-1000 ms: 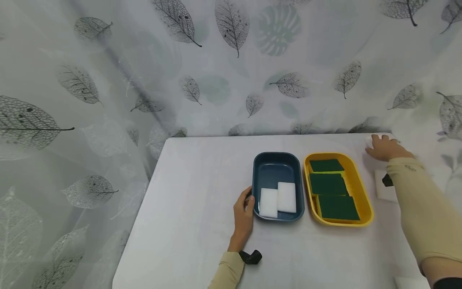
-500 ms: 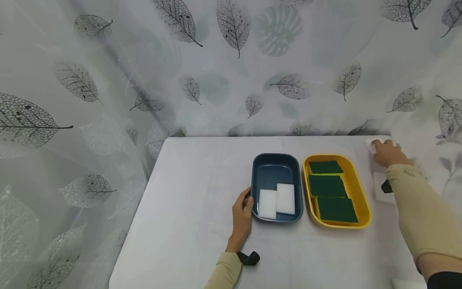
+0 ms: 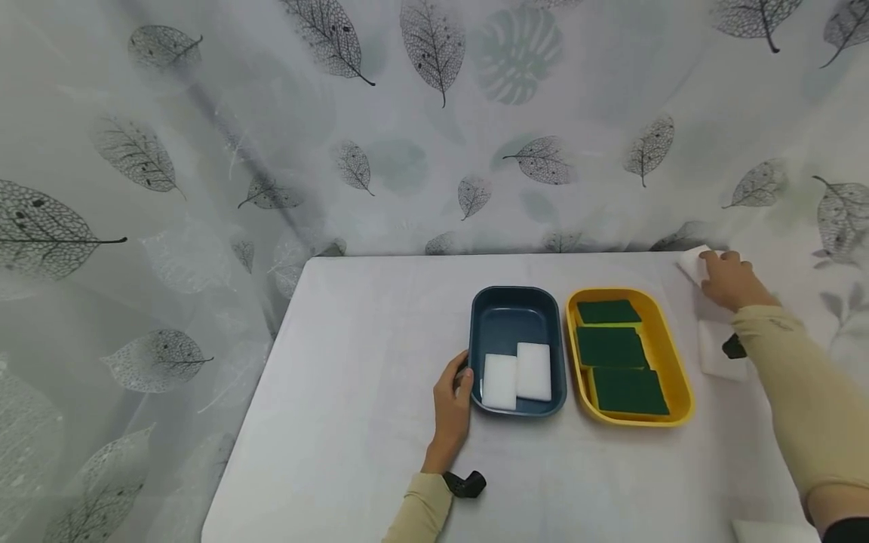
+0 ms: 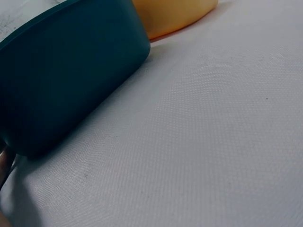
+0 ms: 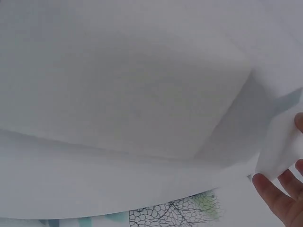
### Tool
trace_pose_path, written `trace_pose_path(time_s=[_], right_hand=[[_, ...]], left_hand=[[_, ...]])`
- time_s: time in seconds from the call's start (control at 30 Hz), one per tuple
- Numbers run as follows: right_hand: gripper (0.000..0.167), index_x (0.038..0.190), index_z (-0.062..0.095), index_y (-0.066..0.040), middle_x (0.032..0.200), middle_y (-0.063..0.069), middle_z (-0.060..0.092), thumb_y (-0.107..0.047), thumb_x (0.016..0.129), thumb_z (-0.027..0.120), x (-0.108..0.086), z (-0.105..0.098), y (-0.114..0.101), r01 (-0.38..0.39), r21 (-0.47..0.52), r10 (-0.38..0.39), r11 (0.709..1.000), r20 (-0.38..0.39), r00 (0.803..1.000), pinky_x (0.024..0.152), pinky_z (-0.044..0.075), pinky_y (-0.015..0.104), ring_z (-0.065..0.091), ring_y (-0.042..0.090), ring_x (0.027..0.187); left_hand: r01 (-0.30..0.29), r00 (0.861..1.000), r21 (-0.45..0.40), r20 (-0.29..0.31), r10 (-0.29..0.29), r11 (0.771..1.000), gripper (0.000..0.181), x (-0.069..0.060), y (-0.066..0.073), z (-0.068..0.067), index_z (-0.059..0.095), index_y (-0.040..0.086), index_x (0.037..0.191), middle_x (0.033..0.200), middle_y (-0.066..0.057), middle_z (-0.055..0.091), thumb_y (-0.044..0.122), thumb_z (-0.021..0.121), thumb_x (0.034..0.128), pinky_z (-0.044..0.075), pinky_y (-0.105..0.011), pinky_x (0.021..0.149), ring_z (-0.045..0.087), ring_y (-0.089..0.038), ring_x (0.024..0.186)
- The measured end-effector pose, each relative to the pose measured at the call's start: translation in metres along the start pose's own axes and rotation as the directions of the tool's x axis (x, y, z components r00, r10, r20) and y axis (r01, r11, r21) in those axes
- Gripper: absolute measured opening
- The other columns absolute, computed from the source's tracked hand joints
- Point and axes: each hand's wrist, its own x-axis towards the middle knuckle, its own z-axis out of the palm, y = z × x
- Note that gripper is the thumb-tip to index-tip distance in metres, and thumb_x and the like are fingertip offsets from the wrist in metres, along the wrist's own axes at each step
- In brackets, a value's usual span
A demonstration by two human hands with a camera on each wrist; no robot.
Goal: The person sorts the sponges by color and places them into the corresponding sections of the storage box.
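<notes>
White table is spreading leftward, left hand gripping a tray edge, right hand pinching a sponge near a corner.

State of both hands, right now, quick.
Left hand: fingers touch the side of the blue tray; whether it has a closed grip cannot be told.
Right hand: closed, holding a white block.

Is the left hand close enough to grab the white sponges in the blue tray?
Probably yes. The left hand touches the blue tray, with the white sponges just inside; nothing covers them, so it likely only needs to reach over the side.
</notes>
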Motion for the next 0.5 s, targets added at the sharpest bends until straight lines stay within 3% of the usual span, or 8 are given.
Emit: trace_pose_path(time_s=[0.33, 0.5], right_hand=[[0.063, 0.145, 0.027, 0.021, 0.137, 0.055, 0.034, -0.003, 0.095, 0.056, -0.008, -0.014, -0.019, 0.089, -0.038, -0.091, 0.995, -0.047, 0.995, 0.102, 0.033, 0.081, 0.035, 0.076, 0.118], [0.065, 0.149, 0.029, 0.018, 0.145, 0.048, 0.036, -0.002, 0.095, 0.061, -0.009, -0.015, -0.037, 0.155, -0.070, -0.159, 0.985, -0.053, 0.986, 0.111, 0.028, 0.079, 0.033, 0.068, 0.129]], left_hand=[[0.015, 1.000, -0.007, 0.010, -0.015, 1.000, 0.040, 0.001, 0.000, 0.000, 0.056, 0.020, 0.150, 0.146, -0.005, 0.064, 0.028, 0.050, 0.1107, 0.054, -0.033, 0.106, 0.072, -0.019, 0.117], [0.001, 1.000, -0.008, 0.008, -0.001, 1.000, 0.040, 0.000, 0.001, 0.000, 0.056, 0.018, 0.149, 0.146, -0.006, 0.064, 0.026, 0.051, 0.1103, 0.055, -0.034, 0.105, 0.072, -0.020, 0.117]])
